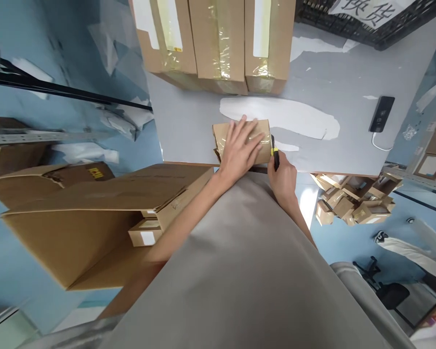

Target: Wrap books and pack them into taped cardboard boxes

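Observation:
A small brown cardboard box (223,133) wrapped in clear tape lies at the near edge of the grey table (330,92). My left hand (240,148) lies flat on top of it, fingers spread, pressing it down. My right hand (284,177) is closed round a black and yellow utility knife (274,151), whose tip meets the right end of the box.
Three large taped cartons (218,43) stand at the table's far side. A black phone (381,114) with a white cable lies to the right. A big open carton (83,218) sits on the left, a heap of small boxes (352,198) on the right. A black crate (366,24) is far right.

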Motion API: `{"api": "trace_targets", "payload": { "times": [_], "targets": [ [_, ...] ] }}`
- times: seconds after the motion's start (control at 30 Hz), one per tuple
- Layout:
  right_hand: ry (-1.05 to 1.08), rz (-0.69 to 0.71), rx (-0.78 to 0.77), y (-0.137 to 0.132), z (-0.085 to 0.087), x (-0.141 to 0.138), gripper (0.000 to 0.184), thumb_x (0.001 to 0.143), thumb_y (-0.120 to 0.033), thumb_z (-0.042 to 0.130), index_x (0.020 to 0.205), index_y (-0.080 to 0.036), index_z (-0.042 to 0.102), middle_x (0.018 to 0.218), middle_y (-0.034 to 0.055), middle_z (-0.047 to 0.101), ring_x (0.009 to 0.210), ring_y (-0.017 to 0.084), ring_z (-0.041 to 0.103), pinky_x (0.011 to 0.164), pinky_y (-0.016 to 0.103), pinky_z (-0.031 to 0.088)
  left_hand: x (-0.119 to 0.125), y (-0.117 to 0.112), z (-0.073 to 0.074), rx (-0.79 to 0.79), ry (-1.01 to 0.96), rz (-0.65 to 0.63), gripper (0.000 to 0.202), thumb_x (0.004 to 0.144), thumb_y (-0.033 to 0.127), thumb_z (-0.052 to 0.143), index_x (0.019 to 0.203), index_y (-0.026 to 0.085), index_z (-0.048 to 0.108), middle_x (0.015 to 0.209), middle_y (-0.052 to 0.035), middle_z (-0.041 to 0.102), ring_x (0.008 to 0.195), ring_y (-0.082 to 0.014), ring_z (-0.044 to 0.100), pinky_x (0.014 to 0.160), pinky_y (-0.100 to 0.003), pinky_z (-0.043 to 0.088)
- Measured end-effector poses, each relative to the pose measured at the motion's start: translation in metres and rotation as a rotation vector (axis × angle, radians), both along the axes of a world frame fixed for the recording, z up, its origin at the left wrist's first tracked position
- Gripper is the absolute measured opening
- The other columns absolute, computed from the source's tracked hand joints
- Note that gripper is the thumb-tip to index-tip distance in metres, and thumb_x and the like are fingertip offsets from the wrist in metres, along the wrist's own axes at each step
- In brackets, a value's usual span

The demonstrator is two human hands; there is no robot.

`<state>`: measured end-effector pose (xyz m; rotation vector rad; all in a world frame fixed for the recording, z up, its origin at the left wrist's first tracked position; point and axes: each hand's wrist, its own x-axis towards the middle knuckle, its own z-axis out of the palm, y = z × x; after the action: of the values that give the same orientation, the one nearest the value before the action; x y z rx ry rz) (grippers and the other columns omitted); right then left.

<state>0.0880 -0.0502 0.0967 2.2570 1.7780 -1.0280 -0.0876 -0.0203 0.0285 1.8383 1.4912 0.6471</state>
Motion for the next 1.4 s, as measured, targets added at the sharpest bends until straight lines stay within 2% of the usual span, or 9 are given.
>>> {"api": "trace_targets", "payload": {
  "times": [0.1,0.43,0.57,0.7,0.9,1.07,1.17,1.3,1.4],
  "targets": [
    [-0.011,0.019,-0.023,0.007,0.002,0.0,0.044,0.118,-0.028,0.035,0.151,-0.016,0.062,0.122,0.0159,0.084,0.104,0.03,0.081,0.088,0.034,0.055,0.01,0.001,-0.006,-0.025,-0.007,-0.073,0.041,0.114,0.058,0.055,0.146,0.038,0.073,0.178,-0.0055,0.054,0.175,-0.0366,0.035,0.145,-0.07,0.016],
    [-0.067,0.078,-0.042,0.013,0.01,-0.013,0.046,0.117,-0.025,0.031,0.152,-0.015,0.06,0.12,0.0153,0.083,0.105,0.029,0.079,0.092,0.035,0.054,0.008,0.002,-0.009,-0.055,-0.073,-0.057,0.048,0.113,0.066,0.053,0.146,0.037,0.073,0.176,-0.0066,0.056,0.175,-0.0353,0.035,0.146,-0.069,0.015],
    [-0.16,0.073,-0.089,0.016,0.013,-0.024,0.051,0.117,-0.024,0.03,0.161,-0.012,0.052,0.122,0.0181,0.083,0.107,0.032,0.08,0.093,0.037,0.056,0.009,0.002,-0.012,-0.049,-0.1,-0.054,0.05,0.114,0.068,0.048,0.146,0.037,0.073,0.176,-0.0062,0.057,0.175,-0.0346,0.035,0.146,-0.07,0.015],
    [-0.239,0.07,-0.131,0.021,0.022,-0.034,0.054,0.117,-0.023,0.031,0.169,-0.011,0.044,0.127,0.0203,0.083,0.111,0.033,0.081,0.095,0.037,0.057,0.011,0.001,-0.016,-0.043,-0.109,-0.053,0.049,0.112,0.067,0.054,0.147,0.037,0.072,0.178,-0.0066,0.055,0.175,-0.0354,0.035,0.146,-0.07,0.014],
    [-0.318,0.061,-0.208,0.016,0.041,-0.04,0.046,0.118,-0.022,0.036,0.16,-0.013,0.054,0.118,0.0201,0.084,0.109,0.035,0.081,0.092,0.038,0.057,0.013,0.0,-0.016,-0.04,-0.125,-0.046,0.051,0.114,0.068,0.047,0.145,0.036,0.073,0.176,-0.0062,0.056,0.175,-0.0343,0.036,0.145,-0.07,0.015],
    [-0.329,0.044,-0.245,0.006,0.052,-0.038,0.042,0.116,-0.019,0.04,0.151,-0.016,0.061,0.118,0.0193,0.083,0.11,0.034,0.08,0.09,0.038,0.055,0.014,-0.001,-0.015,-0.031,-0.115,-0.057,0.048,0.112,0.068,0.054,0.144,0.038,0.074,0.178,-0.0057,0.053,0.174,-0.0349,0.036,0.145,-0.07,0.015],
    [-0.316,0.049,-0.25,-0.001,0.057,-0.035,0.042,0.115,-0.019,0.038,0.148,-0.015,0.063,0.114,0.0189,0.084,0.107,0.034,0.08,0.087,0.037,0.054,0.014,-0.002,-0.016,-0.026,-0.118,-0.049,0.05,0.112,0.069,0.052,0.144,0.037,0.074,0.177,-0.0061,0.055,0.174,-0.0354,0.037,0.145,-0.07,0.015],
    [-0.285,0.076,-0.19,-0.002,0.06,-0.035,0.043,0.116,-0.019,0.037,0.151,-0.016,0.061,0.112,0.0161,0.083,0.101,0.032,0.079,0.085,0.034,0.051,0.015,-0.003,-0.016,-0.02,-0.12,-0.039,0.054,0.114,0.07,0.045,0.145,0.036,0.074,0.175,-0.0071,0.057,0.174,-0.0349,0.037,0.145,-0.07,0.015],
    [-0.254,0.091,-0.112,0.009,0.055,-0.036,0.043,0.117,-0.019,0.036,0.154,-0.017,0.058,0.118,0.0155,0.082,0.102,0.03,0.078,0.086,0.032,0.05,0.015,-0.003,-0.015,-0.023,-0.116,-0.035,0.056,0.115,0.07,0.043,0.146,0.035,0.073,0.175,-0.0082,0.057,0.174,-0.035,0.036,0.145,-0.07,0.013]
  ]
}}
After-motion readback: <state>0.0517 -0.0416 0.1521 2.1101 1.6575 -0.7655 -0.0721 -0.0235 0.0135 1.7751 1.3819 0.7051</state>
